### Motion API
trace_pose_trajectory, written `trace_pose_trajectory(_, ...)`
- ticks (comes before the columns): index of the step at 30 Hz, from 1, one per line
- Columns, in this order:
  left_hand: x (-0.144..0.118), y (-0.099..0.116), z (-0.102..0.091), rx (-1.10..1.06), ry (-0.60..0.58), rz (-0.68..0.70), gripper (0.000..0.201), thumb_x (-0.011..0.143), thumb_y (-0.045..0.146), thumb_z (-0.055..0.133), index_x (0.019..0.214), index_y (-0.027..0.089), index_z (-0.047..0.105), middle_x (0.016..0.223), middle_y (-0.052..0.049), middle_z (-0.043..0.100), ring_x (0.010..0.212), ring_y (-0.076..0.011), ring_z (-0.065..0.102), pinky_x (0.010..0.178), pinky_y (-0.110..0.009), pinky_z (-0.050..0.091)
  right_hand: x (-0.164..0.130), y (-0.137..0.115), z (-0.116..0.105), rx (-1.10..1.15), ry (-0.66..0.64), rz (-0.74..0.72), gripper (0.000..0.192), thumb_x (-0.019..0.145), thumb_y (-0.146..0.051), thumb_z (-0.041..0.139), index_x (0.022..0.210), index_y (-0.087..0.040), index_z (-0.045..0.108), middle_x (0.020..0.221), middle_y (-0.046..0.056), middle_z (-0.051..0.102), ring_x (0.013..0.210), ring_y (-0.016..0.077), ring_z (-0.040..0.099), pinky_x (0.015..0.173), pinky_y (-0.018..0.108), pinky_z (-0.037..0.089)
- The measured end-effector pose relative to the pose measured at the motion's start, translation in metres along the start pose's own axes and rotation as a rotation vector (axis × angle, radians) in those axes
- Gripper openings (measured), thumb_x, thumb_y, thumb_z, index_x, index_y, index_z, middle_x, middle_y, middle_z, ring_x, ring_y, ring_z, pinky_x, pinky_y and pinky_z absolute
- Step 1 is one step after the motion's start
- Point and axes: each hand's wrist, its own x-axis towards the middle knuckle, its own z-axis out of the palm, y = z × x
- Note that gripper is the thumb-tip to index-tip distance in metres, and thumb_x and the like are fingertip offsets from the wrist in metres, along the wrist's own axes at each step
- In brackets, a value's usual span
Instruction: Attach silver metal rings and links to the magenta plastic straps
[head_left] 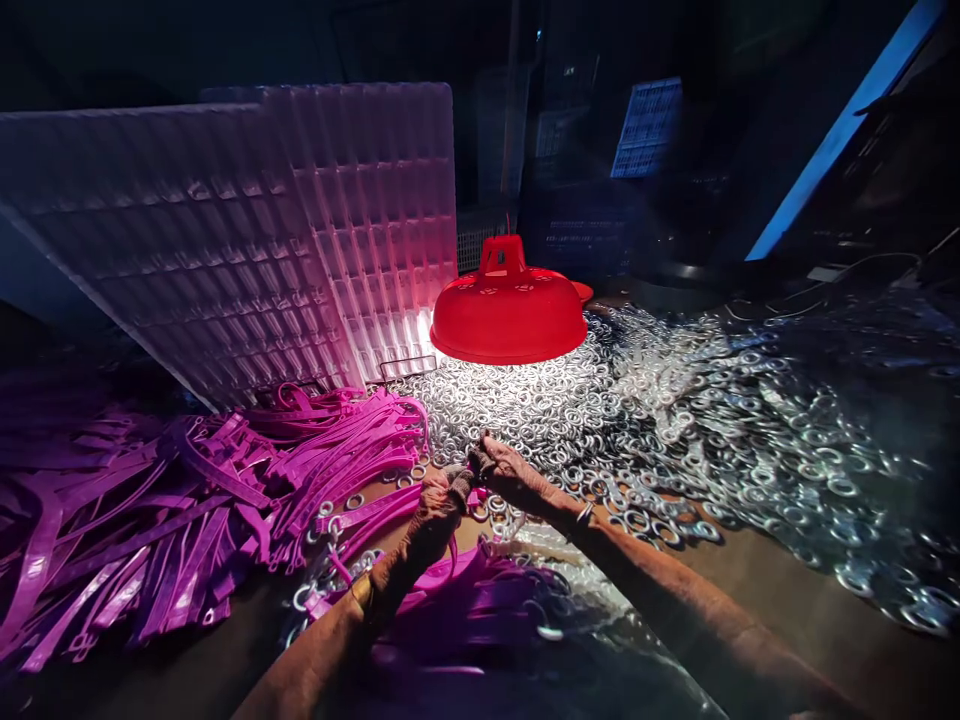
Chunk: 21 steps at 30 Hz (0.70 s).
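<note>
My left hand [445,494] and my right hand [501,468] meet in the middle of the head view, below the lamp. Both have dark coverings on some fingertips. The left fingers are closed on a magenta strap [453,552], part of which hangs below the hand. My right hand is pinched tight against the left fingertips; whatever sits in that pinch is too small to make out. Beyond the hands spreads a heap of silvery metal rings [525,400]. To the left lies a large pile of magenta straps [330,450], and more straps [480,590] lie beneath my forearms.
A red lamp shade [510,315] hangs low over the rings, just beyond my hands. Translucent ribbed panels [375,200] stand upright at the back left. Clear plastic sheeting [637,640] lies near the front. The surroundings are dark, with a cable [795,312] at the back right.
</note>
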Motion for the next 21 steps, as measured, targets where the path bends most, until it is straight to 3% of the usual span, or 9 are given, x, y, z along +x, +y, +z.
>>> trace_pose_trajectory(3,0.004,0.016,-0.006,-0.007,-0.015,-0.079,0.033,0.069,0.048,0.062,0.061,0.019,0.048,0.046,0.005,0.042,0.04,-0.0064,0.03,0.041,-0.023,0.021,0.003,-0.013,-0.007,-0.034,-0.038,-0.058,0.03,0.09,-0.046,0.035,0.075,-0.02,0.039,0.066,-0.003,0.043,0.057,0.0097,0.036,0.053,0.023,0.035)
trace_pose_trajectory(6,0.0,0.044,-0.014,0.002,-0.041,-0.162,0.036,0.064,0.047,0.065,0.054,0.018,0.045,0.042,0.007,0.041,0.036,-0.0041,0.027,0.038,-0.021,0.018,-0.011,-0.041,-0.019,-0.143,-0.187,-0.086,0.03,0.092,-0.046,0.039,0.099,-0.017,0.047,0.066,-0.003,0.051,0.052,0.009,0.043,0.05,0.021,0.035)
trace_pose_trajectory(9,-0.019,0.076,-0.016,0.079,-0.149,-0.238,0.037,0.061,0.047,0.069,0.054,0.017,0.048,0.037,0.01,0.032,0.033,-0.0027,0.019,0.037,-0.022,0.011,-0.042,-0.07,-0.025,-0.228,-0.284,-0.04,0.032,0.091,-0.041,0.045,0.114,-0.018,0.043,0.057,-0.005,0.052,0.042,0.0082,0.041,0.042,0.02,0.027)
trace_pose_trajectory(12,-0.046,0.095,-0.013,0.192,-0.266,-0.288,0.034,0.064,0.046,0.068,0.061,0.013,0.06,0.042,0.007,0.041,0.037,-0.0039,0.025,0.039,-0.022,0.014,-0.084,-0.088,-0.022,-0.35,-0.278,-0.045,0.03,0.091,-0.038,0.047,0.113,-0.018,0.045,0.061,-0.001,0.059,0.045,0.0097,0.047,0.043,0.021,0.024)
trace_pose_trajectory(15,-0.073,0.09,-0.01,0.225,-0.38,-0.318,0.035,0.07,0.045,0.065,0.062,0.011,0.063,0.053,0.002,0.051,0.047,-0.0062,0.036,0.044,-0.022,0.023,-0.122,-0.094,-0.015,-0.451,-0.251,-0.018,0.032,0.087,-0.044,0.053,0.106,-0.018,0.051,0.065,0.002,0.062,0.051,0.0128,0.053,0.044,0.021,0.025)
trace_pose_trajectory(18,-0.097,0.073,-0.007,0.16,-0.479,-0.377,0.032,0.073,0.041,0.065,0.059,0.012,0.059,0.053,0.003,0.047,0.051,-0.0078,0.039,0.047,-0.022,0.028,-0.151,-0.095,-0.012,-0.368,-0.257,0.098,0.033,0.086,-0.051,0.052,0.098,-0.02,0.056,0.064,0.003,0.062,0.053,0.0138,0.054,0.044,0.021,0.028)
trace_pose_trajectory(21,-0.115,0.055,-0.001,-0.076,-0.45,-0.465,0.026,0.069,0.036,0.068,0.063,0.013,0.059,0.058,0.001,0.052,0.056,-0.0105,0.047,0.053,-0.023,0.037,-0.166,-0.092,-0.011,-0.209,-0.27,0.215,0.041,0.087,-0.058,0.047,0.095,-0.02,0.059,0.066,0.004,0.062,0.056,0.0144,0.054,0.044,0.021,0.033)
